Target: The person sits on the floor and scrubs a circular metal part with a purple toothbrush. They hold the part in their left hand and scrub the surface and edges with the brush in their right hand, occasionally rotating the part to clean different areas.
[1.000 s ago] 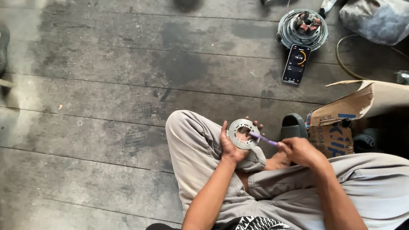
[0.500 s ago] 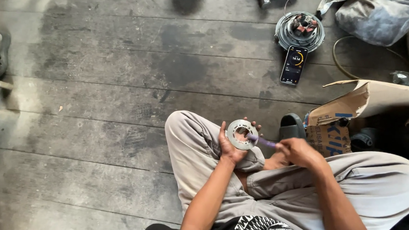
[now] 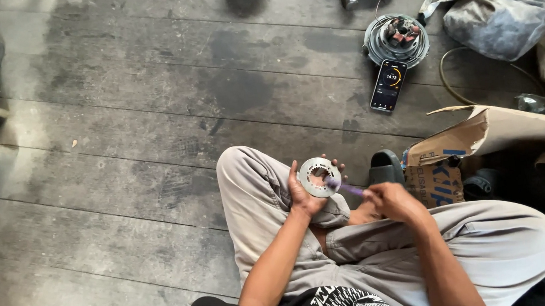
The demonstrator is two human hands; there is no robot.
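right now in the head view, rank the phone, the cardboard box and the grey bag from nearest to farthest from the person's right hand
1. Cardboard box: just beyond the right hand, on its right side, beside the knee.
2. Phone: flat on the wooden floor, straight ahead of the hand, screen lit.
3. Grey bag: farthest, at the upper right corner of the floor.

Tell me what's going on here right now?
A person sits cross-legged on a dark plank floor. The left hand holds up a round metal ring with inner teeth; the right hand pokes a thin purple tool into its opening. A phone, a wound motor part, a cloth bag and a torn cardboard box lie nearby.
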